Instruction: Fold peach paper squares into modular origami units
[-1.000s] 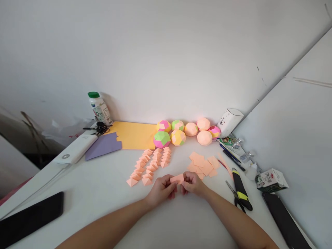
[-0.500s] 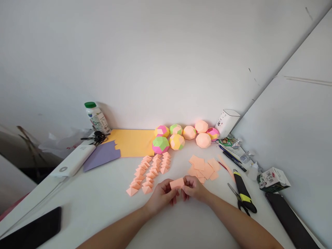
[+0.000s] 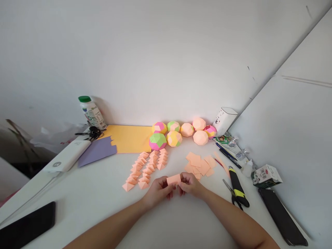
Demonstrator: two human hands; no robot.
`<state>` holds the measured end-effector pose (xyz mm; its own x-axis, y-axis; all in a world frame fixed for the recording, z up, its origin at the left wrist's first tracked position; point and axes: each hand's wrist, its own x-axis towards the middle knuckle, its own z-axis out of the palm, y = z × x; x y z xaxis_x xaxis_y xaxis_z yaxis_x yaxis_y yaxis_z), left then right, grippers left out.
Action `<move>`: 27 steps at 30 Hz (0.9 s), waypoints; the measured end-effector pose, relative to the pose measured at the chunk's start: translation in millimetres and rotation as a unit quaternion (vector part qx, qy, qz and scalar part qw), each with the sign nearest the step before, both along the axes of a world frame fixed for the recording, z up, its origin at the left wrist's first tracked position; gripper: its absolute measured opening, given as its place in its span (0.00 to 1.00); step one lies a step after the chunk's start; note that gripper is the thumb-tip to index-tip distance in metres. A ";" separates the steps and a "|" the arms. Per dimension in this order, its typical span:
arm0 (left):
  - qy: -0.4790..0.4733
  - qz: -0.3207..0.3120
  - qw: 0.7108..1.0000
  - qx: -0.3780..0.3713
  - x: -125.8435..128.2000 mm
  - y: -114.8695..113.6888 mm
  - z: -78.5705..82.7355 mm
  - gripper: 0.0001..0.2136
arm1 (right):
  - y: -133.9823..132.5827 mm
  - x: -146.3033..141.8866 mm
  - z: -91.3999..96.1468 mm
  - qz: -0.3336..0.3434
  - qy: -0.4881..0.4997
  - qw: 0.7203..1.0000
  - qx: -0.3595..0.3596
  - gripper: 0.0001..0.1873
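Between my two hands is a small peach piece of paper [image 3: 173, 180], showing as a narrow rectangle that looks folded. My left hand [image 3: 157, 191] pinches its left end, and my right hand [image 3: 192, 185] pinches the right end. Beyond my left hand, folded peach paper pieces [image 3: 135, 168] lie overlapping in three rows. Loose flat peach paper pieces [image 3: 199, 165] are spread in a pile just past my right hand. Several faceted paper balls [image 3: 174, 138] in peach, yellow, green and pink sit against the wall.
Scissors [image 3: 232, 194] and a black-and-yellow utility knife [image 3: 238, 188] lie right of my right arm, near pens [image 3: 228, 154] and a small carton [image 3: 266, 175]. Yellow paper [image 3: 129, 139], purple paper [image 3: 97, 151], a bottle [image 3: 92, 112], a white power bank [image 3: 67, 155] and a phone [image 3: 28, 223] occupy the left.
The whole view has shifted slightly, so everything sits a little further left and up. Both hands keep hold of the peach paper in nearly the same pose.
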<state>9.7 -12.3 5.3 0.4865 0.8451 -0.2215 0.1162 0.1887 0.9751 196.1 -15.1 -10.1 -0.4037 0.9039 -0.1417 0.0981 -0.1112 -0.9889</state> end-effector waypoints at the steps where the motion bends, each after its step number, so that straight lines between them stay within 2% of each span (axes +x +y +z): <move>1: -0.002 0.001 1.000 -0.002 -0.3 0.4 -1.0 0.16 | -0.1 0.0 0.9 0.000 0.003 1.000 0.000 0.02; 14: -0.070 0.010 0.997 -0.025 -1.2 3.6 -5.7 0.18 | -2.4 -3.8 10.6 -0.008 0.011 1.000 -0.002 0.01; 21: -0.078 0.012 0.996 -0.030 -1.0 3.3 -5.1 0.18 | -2.4 -3.7 9.7 -0.003 0.023 1.000 0.009 0.03; 27: -0.090 0.014 0.996 -0.026 -1.3 5.0 -13.0 0.18 | -0.8 -2.6 6.1 -0.006 0.050 0.999 0.000 0.08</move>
<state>8.4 -7.2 -7.7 0.4992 0.8481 -0.1774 -0.0644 0.2405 0.9685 193.5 -15.9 -4.0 -0.4039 0.9092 -0.1009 -0.0019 -0.1112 -0.9938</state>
